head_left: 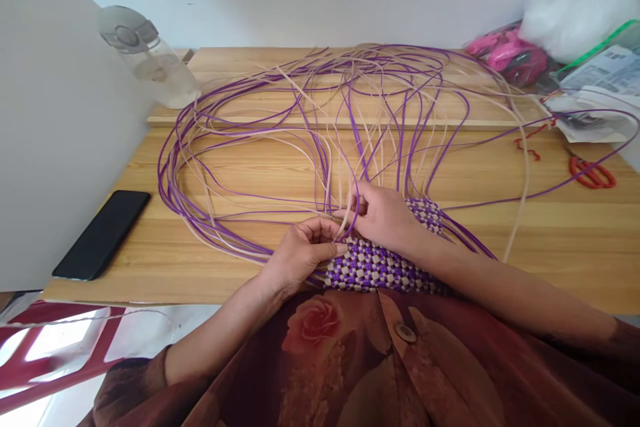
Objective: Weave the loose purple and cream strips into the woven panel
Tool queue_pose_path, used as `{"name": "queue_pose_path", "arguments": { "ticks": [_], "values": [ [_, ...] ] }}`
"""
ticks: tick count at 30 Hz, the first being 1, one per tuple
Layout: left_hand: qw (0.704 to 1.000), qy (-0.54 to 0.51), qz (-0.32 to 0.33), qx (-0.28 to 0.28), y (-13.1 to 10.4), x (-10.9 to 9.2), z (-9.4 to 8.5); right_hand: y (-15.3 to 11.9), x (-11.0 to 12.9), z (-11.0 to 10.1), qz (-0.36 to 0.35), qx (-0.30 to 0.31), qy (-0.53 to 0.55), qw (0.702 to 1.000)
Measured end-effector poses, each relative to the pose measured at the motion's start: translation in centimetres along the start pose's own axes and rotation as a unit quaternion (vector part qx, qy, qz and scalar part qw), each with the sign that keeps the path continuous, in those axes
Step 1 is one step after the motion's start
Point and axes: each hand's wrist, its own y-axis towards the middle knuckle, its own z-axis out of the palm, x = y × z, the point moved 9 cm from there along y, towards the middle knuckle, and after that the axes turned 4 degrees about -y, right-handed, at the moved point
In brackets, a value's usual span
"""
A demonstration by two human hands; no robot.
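A woven piece (377, 267) in a purple and beige check lies at the table's front edge, against my clothing. Long purple and beige strands (175, 167) run out from it and loop in a wide ring over the table. My left hand (305, 250) is closed at the weave's upper left edge, thumb and index finger pinching the base of a strand. Just above and to the right, my right hand (383, 213) pinches a beige strand (349, 203) beside a purple one. Part of the weave is hidden under my right hand and forearm.
On the left are a black phone (103, 233) and a clear bottle (157, 70) with a grey lid. Red-handled scissors (593, 172), a red string (530, 141) and a bag of pink material (510, 57) lie at the right. A raised wooden board (240, 117) crosses the back.
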Motion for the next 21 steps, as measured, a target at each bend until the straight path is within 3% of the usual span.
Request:
{"name": "queue_pose_path", "arguments": {
  "ticks": [5, 11, 17, 21],
  "values": [
    [0.999, -0.035, -0.021, -0.020, -0.1, 0.5, -0.3, -1.0, 2.9, -2.9, -0.168, -0.137, -0.037, 0.976],
    [0.997, -0.059, -0.029, -0.036, -0.1, 0.7, -0.5, -1.3, 3.8, -4.1, -0.302, -0.162, -0.077, 0.936],
    [0.996, -0.073, -0.016, -0.042, -0.1, 0.5, -0.6, -0.4, 2.0, -4.5, -0.260, -0.142, -0.031, 0.955],
    [0.999, -0.007, -0.026, -0.019, -0.4, -0.3, -0.7, 0.2, 1.3, -3.4, -0.158, -0.024, 0.090, 0.983]
  ]
}}
